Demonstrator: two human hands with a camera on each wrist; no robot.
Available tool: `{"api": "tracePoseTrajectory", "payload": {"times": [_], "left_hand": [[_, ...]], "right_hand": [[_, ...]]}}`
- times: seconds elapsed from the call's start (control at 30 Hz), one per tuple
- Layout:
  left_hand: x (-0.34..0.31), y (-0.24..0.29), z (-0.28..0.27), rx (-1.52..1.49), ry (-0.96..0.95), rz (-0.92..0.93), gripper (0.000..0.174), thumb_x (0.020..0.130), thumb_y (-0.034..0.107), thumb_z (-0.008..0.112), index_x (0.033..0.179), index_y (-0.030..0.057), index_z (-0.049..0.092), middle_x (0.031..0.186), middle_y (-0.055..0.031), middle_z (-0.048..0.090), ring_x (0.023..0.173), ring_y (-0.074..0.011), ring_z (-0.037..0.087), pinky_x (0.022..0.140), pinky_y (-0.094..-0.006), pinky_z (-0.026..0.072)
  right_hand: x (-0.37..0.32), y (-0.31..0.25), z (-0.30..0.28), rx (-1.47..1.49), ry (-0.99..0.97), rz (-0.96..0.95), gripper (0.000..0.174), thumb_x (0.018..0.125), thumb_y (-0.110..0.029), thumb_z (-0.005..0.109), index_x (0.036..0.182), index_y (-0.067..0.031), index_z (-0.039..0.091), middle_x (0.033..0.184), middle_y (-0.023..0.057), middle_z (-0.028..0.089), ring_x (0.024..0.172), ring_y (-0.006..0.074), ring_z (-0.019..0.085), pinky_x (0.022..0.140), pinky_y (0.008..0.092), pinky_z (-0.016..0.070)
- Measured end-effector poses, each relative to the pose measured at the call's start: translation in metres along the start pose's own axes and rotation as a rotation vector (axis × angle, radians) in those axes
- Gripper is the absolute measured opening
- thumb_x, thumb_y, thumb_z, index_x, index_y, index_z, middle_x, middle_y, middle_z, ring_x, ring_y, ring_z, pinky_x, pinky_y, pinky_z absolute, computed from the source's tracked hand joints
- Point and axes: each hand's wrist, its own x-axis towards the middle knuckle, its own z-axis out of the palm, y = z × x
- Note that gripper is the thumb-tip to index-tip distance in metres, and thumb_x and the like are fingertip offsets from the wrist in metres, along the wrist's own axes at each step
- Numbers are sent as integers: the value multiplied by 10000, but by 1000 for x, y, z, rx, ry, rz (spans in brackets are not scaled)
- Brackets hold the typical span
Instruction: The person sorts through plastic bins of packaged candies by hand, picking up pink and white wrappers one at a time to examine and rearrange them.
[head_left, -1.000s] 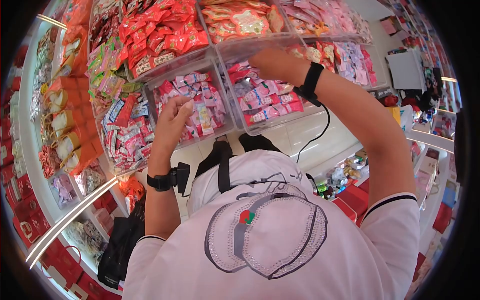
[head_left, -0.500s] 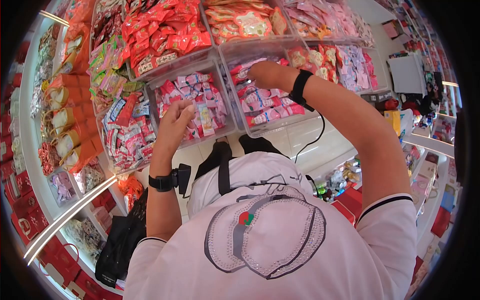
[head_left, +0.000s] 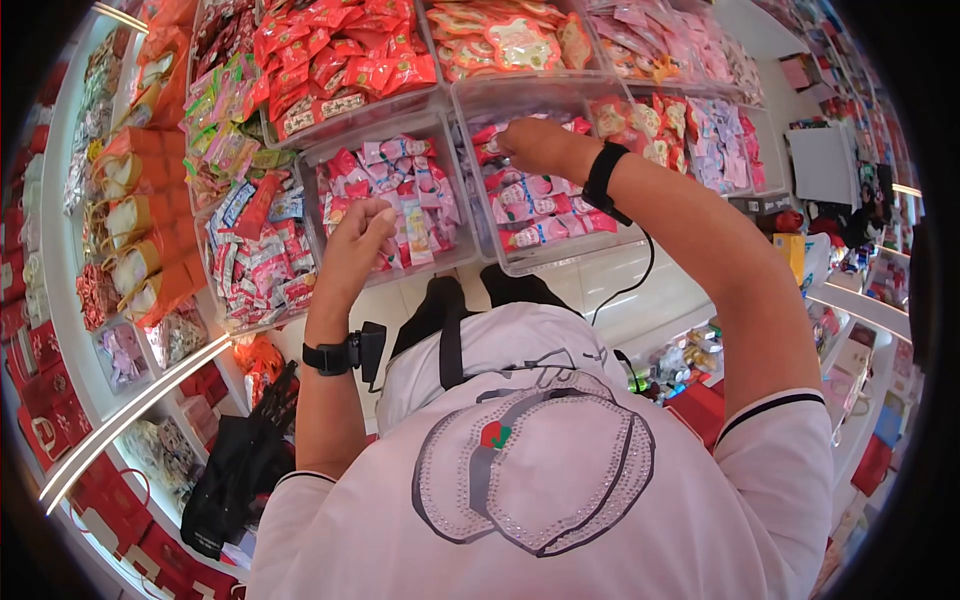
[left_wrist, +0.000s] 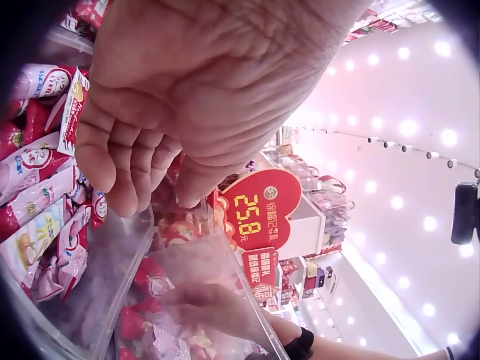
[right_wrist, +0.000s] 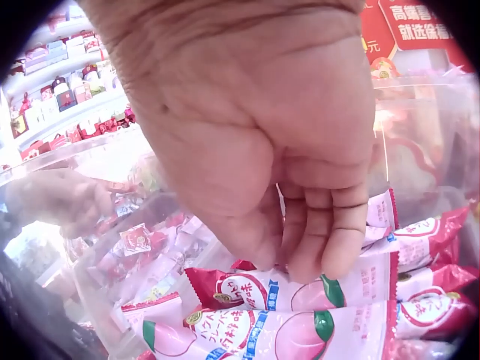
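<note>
In the head view, my left hand hovers at the left front of a clear bin of pink packets. Its fingers hang loosely curled and hold nothing; the left wrist view shows the palm beside the packets. My right hand reaches down into the neighbouring clear bin. Seen from the right wrist, its thumb and fingertips close together at the upper edge of a pink peach-printed packet, pinching there. Another peach packet lies in front. The hand covers part of the packet.
Bins of red packets, orange packets and mixed sweets surround the two bins. Orange bags line the left shelf. A red heart-shaped price sign stands beyond. A cable hangs from my right wrist.
My right hand has moved lower in its bin since a second ago. The left hand stays over the same bin, and the head view has shifted slightly.
</note>
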Motion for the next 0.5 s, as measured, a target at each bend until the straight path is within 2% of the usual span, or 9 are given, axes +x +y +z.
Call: {"api": "tracePoseTrajectory", "payload": {"times": [0.13, 0.23, 0.47, 0.5], "left_hand": [[3, -7, 2, 24, -5, -9, 323, 979, 309, 601, 1146, 33, 593, 879, -6, 615, 710, -70, 558, 614, -234, 462], [5, -8, 3, 32, -14, -26, 320, 976, 310, 602, 1134, 32, 594, 879, -9, 615, 709, -73, 559, 617, -237, 464], [25, -11, 3, 100, -7, -12, 374, 965, 325, 612, 1162, 8, 592, 901, -41, 635, 748, -96, 601, 617, -253, 475], [30, -5, 3, 150, 3, -33, 393, 960, 322, 623, 1172, -8, 599, 934, -90, 662, 778, -152, 640, 656, -289, 501]], "right_hand": [[8, 12, 21, -3, 85, -7, 179, 796, -46, 588, 925, -3, 704, 986, 223, 689, 961, 405, 663, 853, 469, 531], [12, 19, 25, 43, 48, -33, 186, 789, -82, 607, 948, -17, 678, 920, 218, 669, 920, 408, 647, 851, 493, 501], [7, 21, 20, 77, 46, -47, 221, 810, -98, 582, 989, -19, 684, 923, 232, 677, 922, 410, 650, 848, 486, 501], [8, 23, 19, 78, 34, -49, 224, 817, -102, 581, 998, -20, 685, 930, 232, 678, 913, 414, 651, 841, 483, 504]]}}
